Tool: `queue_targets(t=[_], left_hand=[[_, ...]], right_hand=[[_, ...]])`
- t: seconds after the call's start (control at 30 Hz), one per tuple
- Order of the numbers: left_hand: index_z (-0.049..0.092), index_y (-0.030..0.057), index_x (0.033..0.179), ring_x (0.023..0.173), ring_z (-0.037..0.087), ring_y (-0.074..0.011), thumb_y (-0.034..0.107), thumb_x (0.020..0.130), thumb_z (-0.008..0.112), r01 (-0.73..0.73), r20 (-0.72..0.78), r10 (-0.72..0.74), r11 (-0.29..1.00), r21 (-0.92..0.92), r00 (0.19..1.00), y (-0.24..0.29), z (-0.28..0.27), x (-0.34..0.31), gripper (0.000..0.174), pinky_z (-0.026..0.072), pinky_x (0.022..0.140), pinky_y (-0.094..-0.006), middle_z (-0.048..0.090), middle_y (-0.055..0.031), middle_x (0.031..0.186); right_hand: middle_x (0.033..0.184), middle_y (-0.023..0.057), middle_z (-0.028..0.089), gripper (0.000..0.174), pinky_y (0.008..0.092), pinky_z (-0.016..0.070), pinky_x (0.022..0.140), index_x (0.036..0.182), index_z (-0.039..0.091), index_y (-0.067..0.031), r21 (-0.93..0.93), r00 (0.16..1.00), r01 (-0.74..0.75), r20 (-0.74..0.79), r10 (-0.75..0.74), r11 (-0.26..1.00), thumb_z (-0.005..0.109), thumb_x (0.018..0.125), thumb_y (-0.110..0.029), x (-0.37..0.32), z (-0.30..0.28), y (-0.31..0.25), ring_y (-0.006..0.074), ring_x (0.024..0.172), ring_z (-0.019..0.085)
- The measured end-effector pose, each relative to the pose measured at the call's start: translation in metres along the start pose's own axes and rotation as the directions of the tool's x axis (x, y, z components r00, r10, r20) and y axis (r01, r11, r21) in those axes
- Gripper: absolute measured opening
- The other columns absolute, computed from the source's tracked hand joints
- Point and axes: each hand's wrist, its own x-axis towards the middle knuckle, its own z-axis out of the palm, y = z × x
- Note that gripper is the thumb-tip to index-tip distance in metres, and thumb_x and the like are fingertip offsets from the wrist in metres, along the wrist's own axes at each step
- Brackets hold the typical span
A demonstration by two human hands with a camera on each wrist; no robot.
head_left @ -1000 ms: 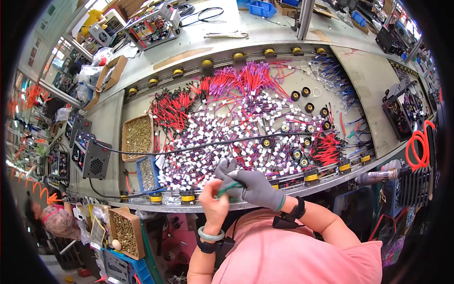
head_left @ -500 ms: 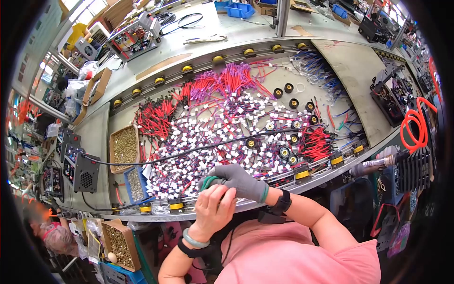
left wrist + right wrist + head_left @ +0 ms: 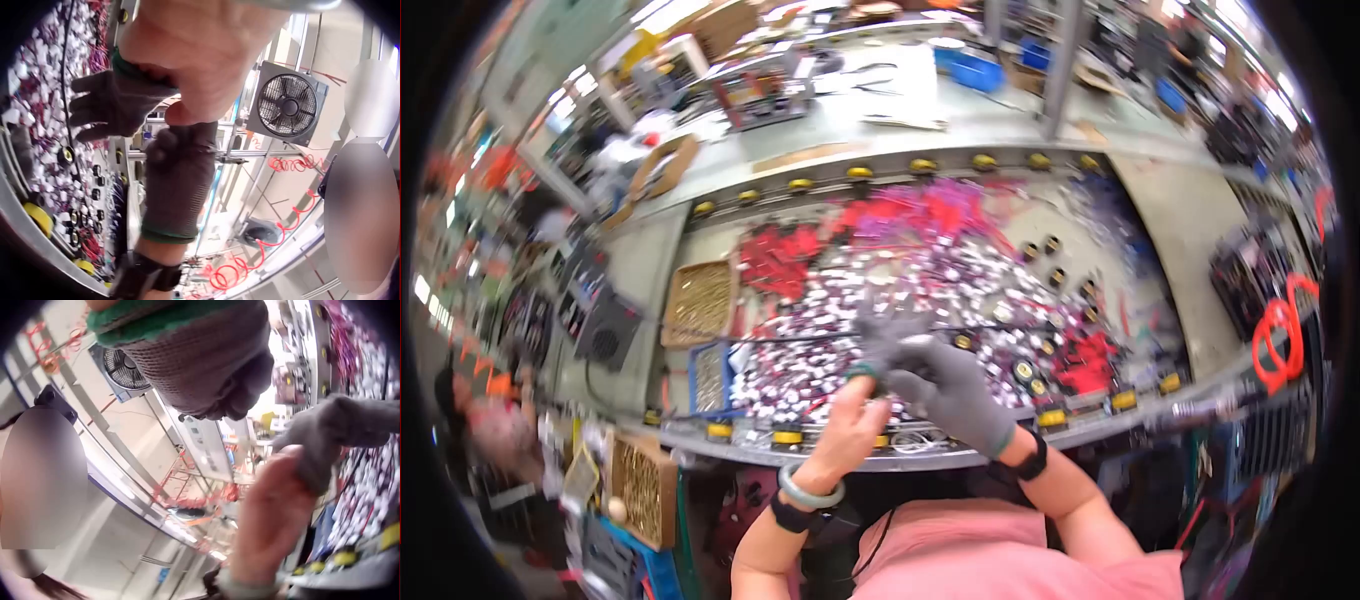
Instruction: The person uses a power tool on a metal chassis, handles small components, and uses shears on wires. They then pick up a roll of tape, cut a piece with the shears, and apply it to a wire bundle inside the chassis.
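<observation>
A person in a pink top stands at a long workbench (image 3: 1190, 220) and works a grey glove (image 3: 890, 335) onto the left hand (image 3: 850, 425). The head view is blurred by motion.

The left hand is raised above the near edge of the bench. Its fingers are inside the glove, stretched out and spread, gripping nothing. In the left wrist view the glove's green cuff (image 3: 134, 67) sits across the knuckles, so the back of the hand and the wrist are bare. A pale bracelet (image 3: 810, 490) circles that wrist.

The right hand (image 3: 948, 392) already wears a matching grey glove, pulled fully up to the wrist. It meets the left hand at the heel of the palm. Its fingers are curled and appear to pinch the cuff edge, though the exact hold is hard to make out.

The job looks roughly half done: one hand is fully gloved and the other has only its fingers in. The cuff has yet to come down over the palm to the wrist.

Under the hands, the bench is covered with red and purple wires (image 3: 960, 270) carrying white tags. A tray of brass parts (image 3: 700, 298) sits to the left.
</observation>
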Motion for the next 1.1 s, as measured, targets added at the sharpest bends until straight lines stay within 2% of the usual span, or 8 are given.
queue_targets(t=[0.17, 0.4, 0.57, 0.63, 0.7, 0.8, 0.87, 1.1], left_hand=[[0.065, -0.006, 0.084, 0.085, 0.063, -0.039, 0.006, 0.071, 0.062, -0.189, 0.013, 0.212, 0.837, 0.514, 0.977, -0.02, 0.025, -0.012, 0.018, 0.0507, 0.078, -0.0477, 0.062, -0.0233, 0.086], [0.06, -0.0148, 0.116, 0.137, 0.041, -0.047, -0.002, 0.065, 0.062, -0.145, -0.06, 0.226, 0.785, 0.602, 0.972, -0.03, 0.032, -0.018, 0.053, 0.0346, 0.115, -0.0471, 0.042, -0.0345, 0.146], [0.064, -0.0088, 0.092, 0.104, 0.059, -0.042, 0.005, 0.07, 0.065, -0.019, -0.056, 0.075, 0.754, 0.657, 0.996, -0.035, 0.034, -0.026, 0.026, 0.0464, 0.091, -0.0487, 0.061, -0.0264, 0.106], [0.061, -0.0056, 0.083, 0.091, 0.06, -0.0387, 0.005, 0.071, 0.064, -0.106, -0.128, 0.25, 0.744, 0.66, 0.96, -0.039, 0.029, -0.023, 0.017, 0.0473, 0.082, -0.0481, 0.059, -0.0223, 0.091], [0.062, -0.006, 0.095, 0.096, 0.06, -0.0413, 0.006, 0.071, 0.063, 0.058, 0.106, -0.142, 0.823, 0.565, 0.984, -0.042, 0.02, -0.02, 0.026, 0.0478, 0.087, -0.0471, 0.061, -0.023, 0.097], [0.058, -0.0059, 0.117, 0.091, 0.062, -0.0278, 0.004, 0.075, 0.052, 0.147, 0.166, -0.168, 0.98, 0.134, 0.972, -0.03, -0.009, -0.014, 0.044, 0.049, 0.084, -0.0399, 0.064, -0.0147, 0.101], [0.058, -0.0076, 0.126, 0.093, 0.06, -0.0154, 0.003, 0.076, 0.046, 0.334, 0.304, -0.205, 0.816, -0.472, 0.93, -0.038, -0.01, -0.013, 0.052, 0.0485, 0.087, -0.0319, 0.064, -0.0059, 0.113], [0.059, -0.0171, 0.118, 0.114, 0.063, -0.0283, 0.002, 0.074, 0.04, 0.372, 0.359, -0.183, 0.045, -0.927, 0.915, -0.034, -0.013, 0.027, 0.052, 0.0467, 0.104, -0.0364, 0.066, -0.0216, 0.123]], right_hand=[[0.087, 0.0112, 0.064, 0.045, 0.0319, 0.0489, 0.061, 0.11, 0.064, -0.001, -0.464, 0.978, 0.154, -0.054, -0.201, 0.872, 0.081, 0.081, -0.03, 0.0, -0.004, 0.004, 0.0203, 0.071, 0.063], [0.074, 0.0143, 0.063, 0.023, 0.0375, 0.0479, 0.059, 0.099, 0.071, -0.002, -0.571, 0.968, 0.234, 0.216, -0.13, 0.787, 0.074, 0.083, -0.019, 0.009, 0.007, 0.017, 0.0281, 0.064, 0.063], [0.08, 0.0157, 0.064, 0.014, 0.0423, 0.0488, 0.062, 0.097, 0.066, -0.004, -0.602, 0.938, 0.346, 0.243, -0.247, 0.719, 0.068, 0.085, -0.01, 0.01, 0.017, 0.039, 0.0359, 0.071, 0.063], [0.073, 0.0063, 0.058, 0.01, 0.0331, 0.0476, 0.062, 0.096, 0.061, -0.0025, -0.183, 0.975, 0.04, 0.221, 0.001, 0.982, 0.061, 0.095, -0.012, 0.009, 0.013, 0.046, 0.0204, 0.064, 0.057], [0.081, 0.001, 0.058, 0.015, 0.0307, 0.0465, 0.062, 0.098, 0.063, -0.0016, 0.036, 0.859, -0.441, 0.308, 0.41, 0.897, 0.059, 0.098, -0.017, 0.005, 0.002, 0.041, 0.0144, 0.069, 0.054], [0.092, 0.0007, 0.059, 0.018, 0.0287, 0.0458, 0.066, 0.101, 0.064, -0.0011, 0.105, 0.889, -0.406, 0.273, 0.366, 0.908, 0.058, 0.099, -0.019, -0.003, -0.007, 0.052, 0.0135, 0.075, 0.054], [0.095, 0.0013, 0.058, 0.019, 0.0285, 0.0458, 0.068, 0.102, 0.064, -0.0009, 0.074, 0.868, -0.415, 0.33, 0.37, 0.907, 0.058, 0.099, -0.019, -0.009, -0.009, 0.056, 0.0127, 0.077, 0.053], [0.079, -0.0014, 0.056, 0.021, 0.0262, 0.0426, 0.062, 0.095, 0.06, -0.0023, -0.089, 0.927, -0.155, 0.33, 0.176, 0.984, 0.058, 0.101, -0.022, 0.001, 0.011, 0.046, 0.0081, 0.07, 0.051]])
